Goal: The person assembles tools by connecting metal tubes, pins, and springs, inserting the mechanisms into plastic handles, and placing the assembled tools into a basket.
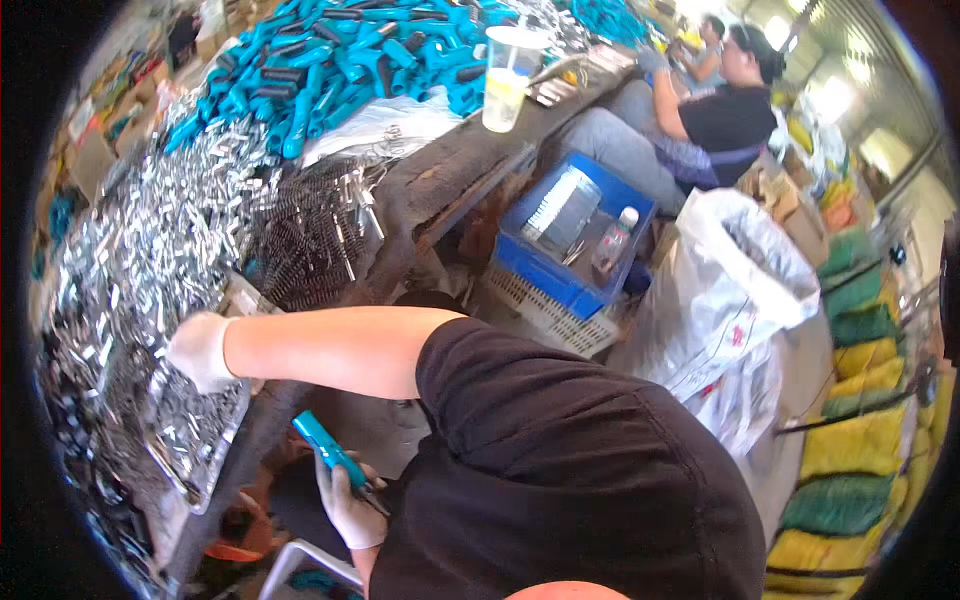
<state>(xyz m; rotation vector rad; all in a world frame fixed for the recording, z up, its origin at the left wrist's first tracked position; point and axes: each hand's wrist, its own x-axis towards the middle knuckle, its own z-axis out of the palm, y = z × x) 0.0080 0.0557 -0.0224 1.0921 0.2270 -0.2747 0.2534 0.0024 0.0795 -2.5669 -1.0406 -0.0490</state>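
Grasping one teal handle is the left hand, the right hand's grip unclear.

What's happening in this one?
A person's left hand grips a teal handle-shaped piece beside the workbench, while the right hand is at the small metal parts heaped there; whether it holds any is unclear. More teal pieces lie piled farther along, and a co-worker sits beyond the blue crate.

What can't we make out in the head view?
All in the head view:
Right hand: fingertips blurred against the metal parts; grip unclear.
Teal handle: lower end, behind the left hand.
White sack: contents, hidden by its side.
Bottle in blue crate: label too small.
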